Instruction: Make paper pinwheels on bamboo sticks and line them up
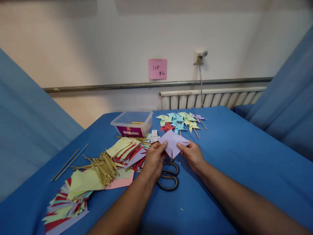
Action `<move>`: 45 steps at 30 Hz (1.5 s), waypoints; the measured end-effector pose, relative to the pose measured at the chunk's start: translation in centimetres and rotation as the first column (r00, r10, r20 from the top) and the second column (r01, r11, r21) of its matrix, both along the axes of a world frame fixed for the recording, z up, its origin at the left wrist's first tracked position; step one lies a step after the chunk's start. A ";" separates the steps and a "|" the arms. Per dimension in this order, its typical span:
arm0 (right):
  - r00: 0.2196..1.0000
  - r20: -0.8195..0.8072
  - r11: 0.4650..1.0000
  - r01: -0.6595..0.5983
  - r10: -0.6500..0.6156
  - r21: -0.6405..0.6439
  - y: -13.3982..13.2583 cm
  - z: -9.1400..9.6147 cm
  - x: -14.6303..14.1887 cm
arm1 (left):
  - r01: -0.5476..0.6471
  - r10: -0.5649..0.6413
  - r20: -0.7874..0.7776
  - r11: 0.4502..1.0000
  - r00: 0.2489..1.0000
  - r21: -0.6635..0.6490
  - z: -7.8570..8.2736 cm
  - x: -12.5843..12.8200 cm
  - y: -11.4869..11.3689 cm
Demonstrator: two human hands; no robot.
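A lavender paper square with slits cut in from its corners is held up over the blue table. My left hand pinches its left side between thumb and fingers. On the opposite side my right hand grips the paper the same way. A thin stick end shows just below the paper's lower corner; whether it is joined to the paper I cannot tell. Black-handled scissors lie under my hands, their blades hidden. Beyond the paper lie several finished paper pinwheels, among them a red pinwheel and a yellow pinwheel.
To the left are a pile of short sticks, a stack of cut colored paper and a fanned paper stack. A clear plastic box stands behind them, near small white boxes. Two long rods lie far left.
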State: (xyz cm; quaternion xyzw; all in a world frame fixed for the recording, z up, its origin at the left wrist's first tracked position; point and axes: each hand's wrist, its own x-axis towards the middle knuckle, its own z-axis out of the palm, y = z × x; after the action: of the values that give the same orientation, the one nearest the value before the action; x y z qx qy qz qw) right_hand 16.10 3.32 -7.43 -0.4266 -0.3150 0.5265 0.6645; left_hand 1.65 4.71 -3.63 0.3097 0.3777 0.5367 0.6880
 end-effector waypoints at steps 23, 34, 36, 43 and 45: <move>0.409 0.766 0.789 -0.156 -0.496 0.594 -1.9 1.4 0.3 | 0.023 -0.016 0.122 0.998 0.992 -0.054 0.8 0.5 -0.6; 0.360 0.767 0.765 -0.183 -0.531 0.617 -2.1 1.3 0.6 | 0.022 0.007 0.206 0.990 0.979 -0.136 0.9 0.3 -0.2; 0.294 0.778 0.752 -0.221 -0.556 0.621 -2.1 1.4 0.7 | 0.034 -0.005 0.205 0.989 0.979 -0.141 1.1 0.2 -0.2; 0.173 0.796 0.747 -0.276 -0.580 0.604 -2.3 2.1 0.7 | 0.036 -0.020 0.150 0.994 0.988 -0.103 1.3 0.1 -0.4; 0.177 0.786 0.736 -0.279 -0.593 0.618 -2.2 2.1 0.7 | 0.048 -0.037 0.109 0.994 0.993 -0.099 1.2 0.0 -0.4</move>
State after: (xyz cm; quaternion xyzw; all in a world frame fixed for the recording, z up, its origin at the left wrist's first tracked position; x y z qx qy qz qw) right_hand 16.76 1.08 -5.29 -0.4314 -0.7680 -0.0933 0.4641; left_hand 1.66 4.30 -2.47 0.2533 0.3603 0.5181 0.7333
